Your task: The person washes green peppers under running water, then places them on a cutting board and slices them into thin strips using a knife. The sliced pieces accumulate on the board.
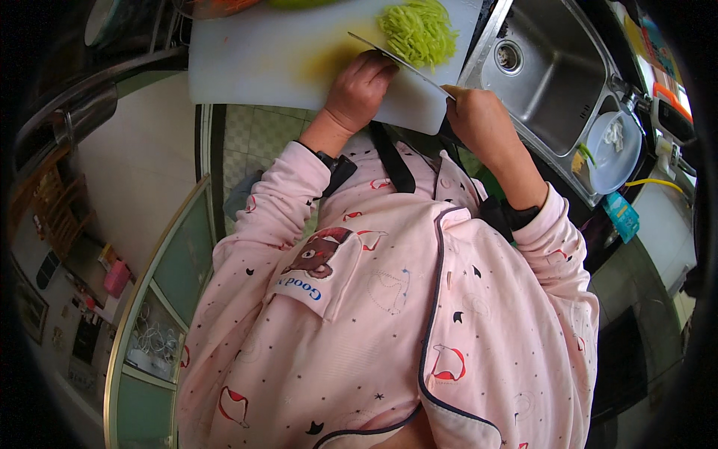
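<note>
My right hand (481, 117) grips the handle of a kitchen knife (412, 67), whose blade slants up and left over a white plastic cutting board (252, 67). Curled fingers of my left hand (362, 87) rest at the blade's left side, above the board. Whatever lies under those fingers is hidden. Just beyond the blade sits a heap of thin light-green vegetable strips (420, 32). Part of a larger green vegetable (300, 3) shows at the board's far edge, cut off by the picture's rim.
Right of the board is a stainless steel sink (552, 90) with a drain. A translucent plastic basin (611, 168) stands at its near right corner, beside a teal packet (621, 218). Orange shreds (219, 7) lie in a container at top left. A glazed sliding door (179, 247) stands left.
</note>
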{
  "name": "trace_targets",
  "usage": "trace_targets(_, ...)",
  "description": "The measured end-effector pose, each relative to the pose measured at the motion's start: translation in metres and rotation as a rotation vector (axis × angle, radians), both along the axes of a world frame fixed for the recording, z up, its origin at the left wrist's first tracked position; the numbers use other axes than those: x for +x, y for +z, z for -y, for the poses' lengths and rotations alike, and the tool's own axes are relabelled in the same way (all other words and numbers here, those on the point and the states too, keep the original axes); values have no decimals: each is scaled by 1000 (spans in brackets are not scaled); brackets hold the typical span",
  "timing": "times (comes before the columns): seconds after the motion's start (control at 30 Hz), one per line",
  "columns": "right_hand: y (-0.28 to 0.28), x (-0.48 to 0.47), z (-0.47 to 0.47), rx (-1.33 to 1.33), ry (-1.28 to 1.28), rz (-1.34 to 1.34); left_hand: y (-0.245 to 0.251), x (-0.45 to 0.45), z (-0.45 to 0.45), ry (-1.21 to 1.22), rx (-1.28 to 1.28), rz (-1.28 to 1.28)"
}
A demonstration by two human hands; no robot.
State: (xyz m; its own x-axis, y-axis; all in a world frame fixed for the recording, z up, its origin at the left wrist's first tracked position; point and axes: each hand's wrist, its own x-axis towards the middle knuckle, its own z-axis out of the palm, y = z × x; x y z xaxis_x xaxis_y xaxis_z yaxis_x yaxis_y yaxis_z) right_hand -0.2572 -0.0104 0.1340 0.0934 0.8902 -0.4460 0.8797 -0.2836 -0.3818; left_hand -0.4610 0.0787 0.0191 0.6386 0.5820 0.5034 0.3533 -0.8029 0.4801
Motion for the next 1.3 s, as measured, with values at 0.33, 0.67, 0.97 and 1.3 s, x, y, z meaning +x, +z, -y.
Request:
trace_targets(0.33,-18,-12,-26,34,-113,-96,1,-3,-1,-21,-11,-3)
trace_targets(0.67,-2,-9,-1,7,5,-4,0,-1,-1,-15,-3,14)
trace_targets(0.97,-18,-15,-19,58,-144,-176,1,-2,-2,-18,-8,-24)
trace_targets(1.3,-6,-10,-2,-26,-52,-56,1,1,-2,-34,-2,11)
